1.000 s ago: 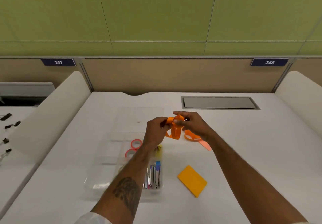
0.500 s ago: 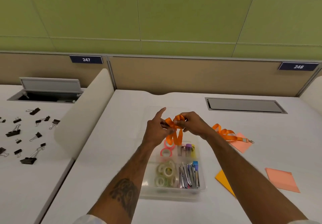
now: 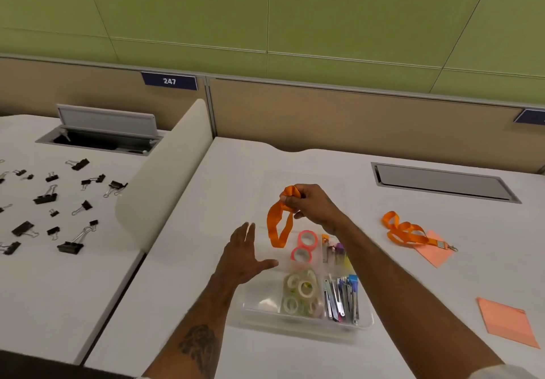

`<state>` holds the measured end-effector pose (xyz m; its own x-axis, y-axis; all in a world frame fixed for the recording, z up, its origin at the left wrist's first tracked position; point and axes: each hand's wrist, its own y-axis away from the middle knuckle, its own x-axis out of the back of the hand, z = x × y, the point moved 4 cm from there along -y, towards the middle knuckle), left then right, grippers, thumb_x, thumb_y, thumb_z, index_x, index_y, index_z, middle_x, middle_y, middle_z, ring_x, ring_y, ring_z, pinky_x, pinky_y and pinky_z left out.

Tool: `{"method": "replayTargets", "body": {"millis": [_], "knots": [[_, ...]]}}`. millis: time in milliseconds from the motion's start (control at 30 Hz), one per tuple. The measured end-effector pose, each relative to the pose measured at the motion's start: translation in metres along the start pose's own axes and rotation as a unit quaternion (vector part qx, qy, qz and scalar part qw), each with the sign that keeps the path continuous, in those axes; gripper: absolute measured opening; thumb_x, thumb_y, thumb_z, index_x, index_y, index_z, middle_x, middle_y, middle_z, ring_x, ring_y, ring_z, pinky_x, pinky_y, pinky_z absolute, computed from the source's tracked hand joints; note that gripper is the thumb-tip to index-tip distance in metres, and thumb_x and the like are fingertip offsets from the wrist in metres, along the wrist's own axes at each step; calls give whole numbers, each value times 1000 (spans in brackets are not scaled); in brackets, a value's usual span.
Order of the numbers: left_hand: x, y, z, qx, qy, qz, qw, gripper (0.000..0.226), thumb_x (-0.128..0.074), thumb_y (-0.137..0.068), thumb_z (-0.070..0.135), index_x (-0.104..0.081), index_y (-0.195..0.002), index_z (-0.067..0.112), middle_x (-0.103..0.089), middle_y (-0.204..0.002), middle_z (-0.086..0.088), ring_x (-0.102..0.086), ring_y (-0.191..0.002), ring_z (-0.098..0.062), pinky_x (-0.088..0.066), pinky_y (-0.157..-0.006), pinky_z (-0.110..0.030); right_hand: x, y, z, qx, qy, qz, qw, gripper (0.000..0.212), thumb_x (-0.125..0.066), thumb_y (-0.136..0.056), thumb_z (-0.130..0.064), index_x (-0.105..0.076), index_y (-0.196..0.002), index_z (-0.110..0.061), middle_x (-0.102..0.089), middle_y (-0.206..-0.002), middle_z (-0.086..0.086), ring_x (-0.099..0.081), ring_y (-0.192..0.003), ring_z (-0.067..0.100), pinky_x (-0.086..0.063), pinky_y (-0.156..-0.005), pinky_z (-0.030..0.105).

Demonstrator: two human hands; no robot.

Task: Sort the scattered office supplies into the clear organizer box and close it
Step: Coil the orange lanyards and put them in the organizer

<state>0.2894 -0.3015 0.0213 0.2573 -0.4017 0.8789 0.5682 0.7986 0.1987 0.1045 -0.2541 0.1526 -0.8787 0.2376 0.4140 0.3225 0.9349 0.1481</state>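
My right hand [image 3: 309, 204] pinches a bunched orange lanyard [image 3: 277, 225], whose loop hangs over the far left part of the clear organizer box [image 3: 259, 307]. My left hand [image 3: 244, 256] hovers open, fingers spread, at the box's left side, holding nothing. Inside the box lie pink tape rolls [image 3: 303, 245], clear tape rolls [image 3: 300, 290], metal clips or cutters [image 3: 342, 296] and small coloured items [image 3: 334, 250]. A second orange lanyard [image 3: 407, 232] lies on the desk to the right.
Two orange sticky-note pads [image 3: 507, 322] [image 3: 436, 250] lie on the right. Several black binder clips [image 3: 47, 197] are scattered on the neighbouring desk at left, beyond a beige divider [image 3: 165, 178]. A closed cable hatch [image 3: 442, 182] sits at the back right.
My left hand has let go of the lanyard and dropped open beside the box. The right hand alone holds the lanyard. The camera has turned left and down.
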Motion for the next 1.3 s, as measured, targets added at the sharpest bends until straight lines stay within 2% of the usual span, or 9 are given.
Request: {"method": "replayTargets", "body": {"millis": [167,333,500,700,867,1000,1100,1167,1300], "knots": [[-12,3,-5,-7,-2,2,1000,121,-44,-64,88,-1,-154,20,-7,-163,-4,-10,-150,-26,-18,-119,-48,-23,-6,16,-30,3,-9,999,26,-59,-94,-28,-66,-109,-8,-71,-100,7,-68,-86,18,-56,-73,25],[-12,6,-6,-36,14,38,999,112,-58,-72,76,-8,-153,16,-19,-160,-7,-21,-147,-26,-23,-120,-44,-38,-8,35,-42,52,-25,997,27,-59,-94,-31,-66,-107,-9,-71,-98,8,-68,-87,20,-57,-76,30],[-17,8,-11,-21,3,22,1000,111,-54,-76,75,-4,-154,14,-11,-162,-7,-14,-149,-27,-20,-120,-44,-45,-12,44,-51,87,-26,995,18,-63,-92,-31,-64,-94,-13,-72,-96,7,-69,-82,19,-56,-74,29],[-17,7,-10,-20,-2,8,1000,110,-51,-77,75,-1,-154,14,-6,-163,-7,-10,-150,-26,-17,-121,-43,-45,-9,48,-52,159,-48,985,44,-66,-89,-36,-59,-126,-14,-62,-124,9,-64,-104,23,-51,-85,29],[-16,8,-10,-13,-9,-8,1000,112,-51,-77,75,2,-154,13,-3,-163,-8,-8,-150,-26,-16,-121,-42,-35,-4,55,-54,155,-22,986,38,-65,-90,-32,-61,-125,-17,-66,-119,10,-66,-96,21,-54,-89,32],[-14,7,-7,-22,-4,-9,1000,113,-51,-76,76,2,-154,13,-3,-163,-8,-8,-150,-27,-17,-121,-44,-24,2,57,-50,159,12,986,32,-60,-93,-28,-61,-123,-18,-66,-119,10,-64,-96,18,-50,-85,27],[-11,4,-1,-26,-12,-6,1000,116,-45,-73,81,5,-154,15,0,-163,-8,-5,-150,-27,-16,-121,-45,-16,9,58,-49,150,28,987,28,-54,-96,-20,-62,-122,-18,-67,-119,10,-66,-95,20,-54,-87,33],[-9,1,4,-35,-18,1,999,119,-38,-69,87,6,-154,15,3,-163,-9,-2,-150,-26,-14,-121,-45,-8,12,59,-39,154,46,986,27,-51,-97,-17,-63,-122,-16,-65,-123,10,-65,-98,20,-53,-84,29],[-5,-9,25,-66,-40,21,997,134,-7,-52,102,4,-154,15,3,-163,-9,-1,-150,-26,-13,-120,-45,21,22,67,-35,184,87,978,28,-51,-98,-19,-62,-123,-17,-62,-129,8,-60,-109,20,-45,-85,23]]}}
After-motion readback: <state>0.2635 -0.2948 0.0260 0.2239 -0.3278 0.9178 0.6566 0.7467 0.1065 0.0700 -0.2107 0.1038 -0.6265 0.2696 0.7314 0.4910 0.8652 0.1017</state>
